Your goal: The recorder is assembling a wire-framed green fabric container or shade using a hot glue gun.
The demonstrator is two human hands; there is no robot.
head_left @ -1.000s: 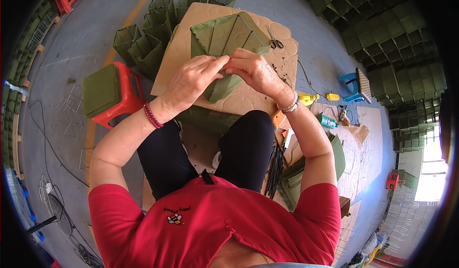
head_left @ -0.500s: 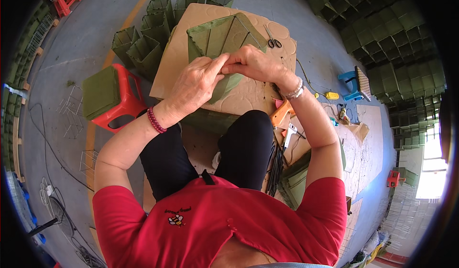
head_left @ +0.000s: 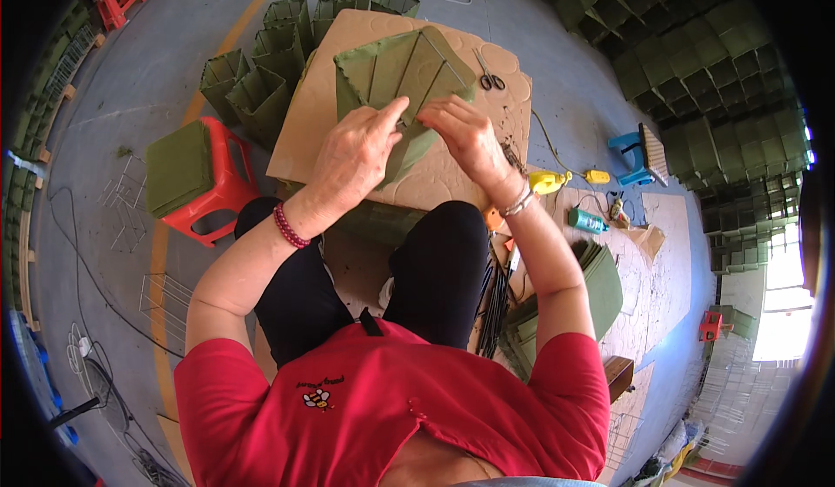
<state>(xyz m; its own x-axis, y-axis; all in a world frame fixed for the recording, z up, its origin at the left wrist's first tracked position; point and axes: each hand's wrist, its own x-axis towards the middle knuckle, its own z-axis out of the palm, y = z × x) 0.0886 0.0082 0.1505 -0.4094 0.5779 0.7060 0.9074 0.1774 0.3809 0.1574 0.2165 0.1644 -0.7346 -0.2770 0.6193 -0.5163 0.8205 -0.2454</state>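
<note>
A green fabric box (head_left: pixel 374 74) with thin wire rods along its wall lies tilted on a cardboard-topped table (head_left: pixel 300 130) in front of my knees. My left hand (head_left: pixel 352 152) is closed at the box's near edge, its index finger extended along the fabric. Just to the right, my right hand (head_left: pixel 470 139) has its fingers bent and pressed together against the same edge. Whatever its fingertips pinch is too small or hidden to make out. The two hands are slightly apart, covering part of the near wall.
Black scissors (head_left: pixel 490 74) lie on the table's far right. Several green boxes (head_left: pixel 261 91) stand beyond its left side. A red stool (head_left: pixel 213 183) bears green panels (head_left: pixel 178 170). On the right are a yellow tool (head_left: pixel 548 181), a green bottle (head_left: pixel 588 220), black rods (head_left: pixel 494 309) and a blue stool (head_left: pixel 633 156).
My right hand has separated from the left and moved slightly right and down. My right forearm has swung inward, uncovering the green bottle and yellow tool. The left hand stays at the box.
</note>
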